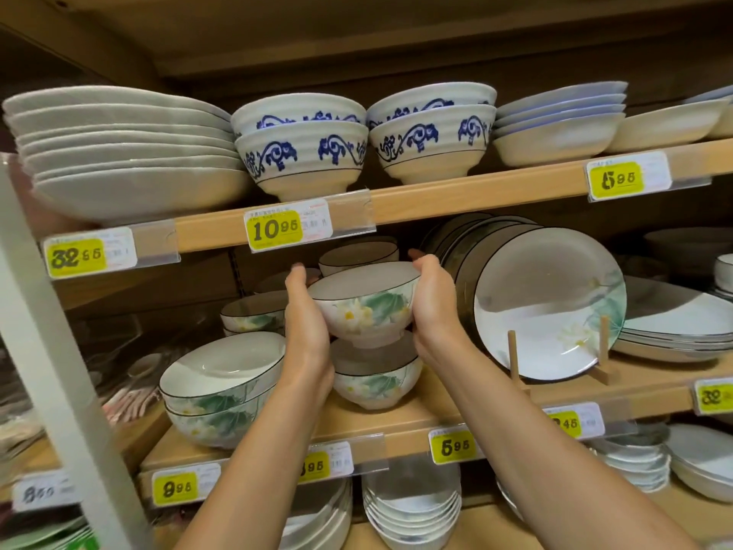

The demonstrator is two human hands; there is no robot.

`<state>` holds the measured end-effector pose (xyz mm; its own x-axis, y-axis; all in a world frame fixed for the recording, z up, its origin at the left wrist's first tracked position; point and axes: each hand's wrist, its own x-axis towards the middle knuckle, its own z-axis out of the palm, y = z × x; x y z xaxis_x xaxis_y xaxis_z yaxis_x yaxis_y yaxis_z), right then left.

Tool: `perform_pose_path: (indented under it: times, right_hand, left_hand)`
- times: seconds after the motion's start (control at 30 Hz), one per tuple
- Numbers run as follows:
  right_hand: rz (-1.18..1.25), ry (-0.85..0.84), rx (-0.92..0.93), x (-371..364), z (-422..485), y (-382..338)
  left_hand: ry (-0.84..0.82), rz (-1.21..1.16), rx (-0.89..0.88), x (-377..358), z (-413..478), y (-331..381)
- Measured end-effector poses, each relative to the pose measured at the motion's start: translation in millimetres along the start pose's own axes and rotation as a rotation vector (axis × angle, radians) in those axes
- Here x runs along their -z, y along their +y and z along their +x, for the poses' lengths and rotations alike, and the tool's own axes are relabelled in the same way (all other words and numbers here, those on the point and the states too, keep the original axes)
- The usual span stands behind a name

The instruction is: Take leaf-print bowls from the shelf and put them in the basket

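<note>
Leaf-print bowl [367, 307] is gripped by its sides btwn left hand [305, 323] & right hand [434, 307], directly over a 2nd matching bowl [377, 385] on the middle shelf [436, 414], w/ bigger stacked bowls [214, 394] near left & an upright plate [547, 311] right.

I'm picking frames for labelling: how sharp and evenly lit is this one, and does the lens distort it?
Head view: warm, dim light, with deep shadow further back; the leaf-print bowl between the left hand and right hand is fairly sharp; the left edge around the white post is smeared; the shelf edge bows from the wide-angle lens; soft reflection on the standing plate.
</note>
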<state>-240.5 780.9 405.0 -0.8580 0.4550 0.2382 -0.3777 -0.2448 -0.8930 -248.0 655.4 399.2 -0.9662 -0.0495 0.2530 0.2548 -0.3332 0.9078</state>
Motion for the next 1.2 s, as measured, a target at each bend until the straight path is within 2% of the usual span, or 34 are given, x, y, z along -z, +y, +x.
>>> perform_pose_path:
  times: [0.17,0.27,0.43,0.77,0.97,1.1,1.2]
  right_hand:
    - [-0.337,-0.069,0.033,8,4,21]
    - [-0.43,-0.07,0.021,16,10,29]
    - [-0.401,-0.06,-0.071,22,13,49]
    - [-0.34,-0.04,-0.116,32,16,79]
    - [-0.344,-0.095,-0.108,35,20,83]
    - [-0.31,-0.1,-0.006,40,14,74]
    - [-0.363,-0.085,0.216,46,-4,58]
  left_hand:
    - [0.138,0.236,-0.096,8,7,-18]
    - [0.165,0.339,-0.168,9,7,-30]
    - [0.156,0.453,-0.147,19,21,-57]
    - [0.157,0.45,-0.102,28,26,-86]
    - [0.16,0.443,-0.11,31,28,-91]
    - [0.149,0.488,-0.127,31,18,-78]
    - [0.11,0.45,-0.233,29,-7,-60]
